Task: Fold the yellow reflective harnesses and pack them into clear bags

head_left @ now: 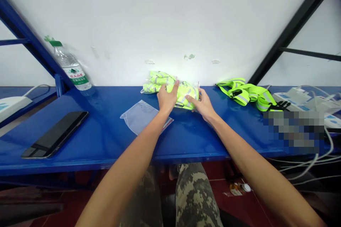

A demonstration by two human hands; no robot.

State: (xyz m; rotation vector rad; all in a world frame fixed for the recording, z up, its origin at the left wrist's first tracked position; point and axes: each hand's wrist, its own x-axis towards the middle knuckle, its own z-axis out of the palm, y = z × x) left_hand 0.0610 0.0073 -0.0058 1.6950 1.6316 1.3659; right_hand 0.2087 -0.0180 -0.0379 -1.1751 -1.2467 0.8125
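Observation:
Near the wall, at the middle of the blue table, both my hands grip a clear plastic bag of folded neon-yellow reflective straps (185,95). My left hand (167,96) holds its left side, with the thumb and fingers on top. My right hand (204,104) has its thumb on the front and its fingers around the right end. Behind my left hand lie more bagged reflective straps (160,78), close to the wall. An empty clear zip bag (140,116) lies flat in front, partly covered by my left forearm. Loose neon-yellow reflective straps (249,94) with black buckles are piled to the right.
A black phone (55,134) lies at the left of the blue table (106,142). A water bottle (73,67) with a green cap leans by the wall. White power strips (301,97) and cables crowd the right end, beside a pixelated patch.

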